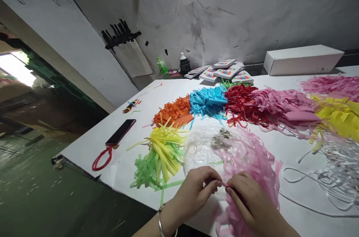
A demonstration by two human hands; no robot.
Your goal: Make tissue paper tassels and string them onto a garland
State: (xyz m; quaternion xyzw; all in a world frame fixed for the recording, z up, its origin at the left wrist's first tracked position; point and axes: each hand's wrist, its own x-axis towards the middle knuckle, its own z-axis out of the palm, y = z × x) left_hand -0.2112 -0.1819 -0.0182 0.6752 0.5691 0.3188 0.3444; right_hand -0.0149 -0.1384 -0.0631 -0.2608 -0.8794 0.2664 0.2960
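Near the table's front edge, my left hand [200, 188] pinches one end of a thin, twisted pink paper strand. My right hand [248, 197] is closed on the same strand close by, fingertips almost meeting those of the left. Pink tissue-paper fringe [252, 154] spreads out behind and beneath the right hand. Just beyond both hands lies a clear plastic bag [200, 136] with small greyish pieces [223, 139] and a thin ring [192, 148] on it. To the left is a yellow tissue tassel [165, 145] resting over a green tissue tassel [147, 169].
Orange [175, 111], blue [209, 100], red [241, 102] and pink [286, 106] fringe piles line the table [151, 95]. White cord [336, 177] lies tangled at right. A phone [120, 132], flat printed packs [224, 70], bottles [184, 64] and a white box [303, 59] stand or lie farther out.
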